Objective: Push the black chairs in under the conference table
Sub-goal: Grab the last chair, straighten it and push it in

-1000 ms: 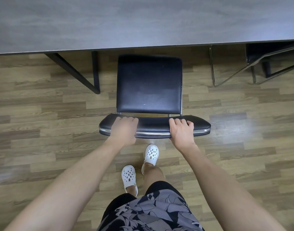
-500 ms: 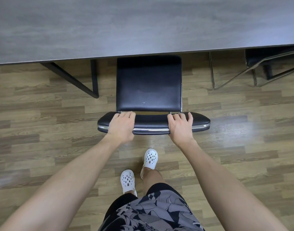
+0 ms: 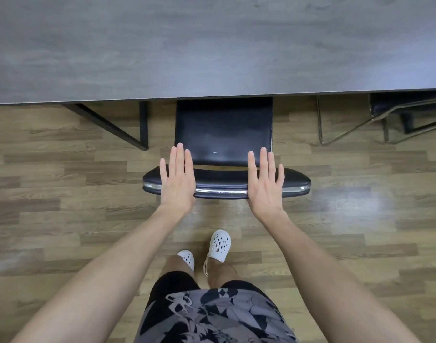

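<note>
- Conference table [image 3: 212, 45] lies ahead of our hands.
- Black chair [image 3: 223, 129] has slid further in, its seat front now under the table edge; probably done.
- Left hand [image 3: 177, 179] and right hand [image 3: 265, 181] have let go, fingers straight, apart over the backrest.

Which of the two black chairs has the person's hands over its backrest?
The centre chair, its seat partly under the conference table. The left hand and right hand are open over its backrest; the other chair, far right, has no hand near.

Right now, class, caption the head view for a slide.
Left hand and right hand, fingers straight, at the backrest; black chair partly under conference table.
</note>
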Motion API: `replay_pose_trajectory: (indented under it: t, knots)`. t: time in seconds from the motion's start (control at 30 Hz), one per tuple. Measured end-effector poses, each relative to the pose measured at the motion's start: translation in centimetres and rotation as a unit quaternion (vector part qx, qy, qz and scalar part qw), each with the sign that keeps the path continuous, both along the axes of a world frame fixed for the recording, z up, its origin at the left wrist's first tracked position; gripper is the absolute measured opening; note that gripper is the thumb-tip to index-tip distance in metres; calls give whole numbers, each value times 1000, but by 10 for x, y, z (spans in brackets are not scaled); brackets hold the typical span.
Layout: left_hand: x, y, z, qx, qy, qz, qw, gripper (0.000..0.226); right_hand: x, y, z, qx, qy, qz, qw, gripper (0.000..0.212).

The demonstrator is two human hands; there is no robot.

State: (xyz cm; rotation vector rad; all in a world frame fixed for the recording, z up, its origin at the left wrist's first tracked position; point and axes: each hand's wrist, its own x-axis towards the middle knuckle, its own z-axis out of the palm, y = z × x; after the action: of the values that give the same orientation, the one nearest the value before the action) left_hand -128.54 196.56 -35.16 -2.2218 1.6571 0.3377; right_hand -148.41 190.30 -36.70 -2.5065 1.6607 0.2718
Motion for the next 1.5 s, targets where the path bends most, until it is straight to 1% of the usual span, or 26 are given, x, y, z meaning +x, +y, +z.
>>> replay_pose_trajectory:
  t: [0.13,0.27,0.43,0.53,0.63,0.87,0.97,1.1,1.27,1.5]
  knots:
    - [2,-10,-2,0,12,0,1000,119,2,-11,1,24,25,1,999,106]
    - [2,-22,-4,3,16,0,1000,123,2,-25,2,30,30,6,999,110]
    - [3,-42,-6,-1,16,-5,1000,127,2,-47,1,20,38,7,999,115]
    - [4,-56,-7,-16,16,-6,1000,126,2,-62,0,15,35,11,999,114]
    - [3,-68,-6,-35,26,-1,999,120,4,-76,1,17,35,12,999,114]
    - [5,-93,-9,-58,24,-1,998,126,5,-102,-2,-2,44,13,999,119]
    - [7,-102,-9,-62,26,-2,998,125,5,-113,-2,-4,43,20,999,119]
    - [9,-115,-6,-52,38,-6,998,125,8,-127,-4,-9,44,22,999,118]
    - [11,-132,-4,-44,40,0,998,130,9,-143,-2,-9,38,29,999,113]
    - [13,-148,-2,-32,45,-2,998,132,13,-161,-3,-7,44,26,999,115]
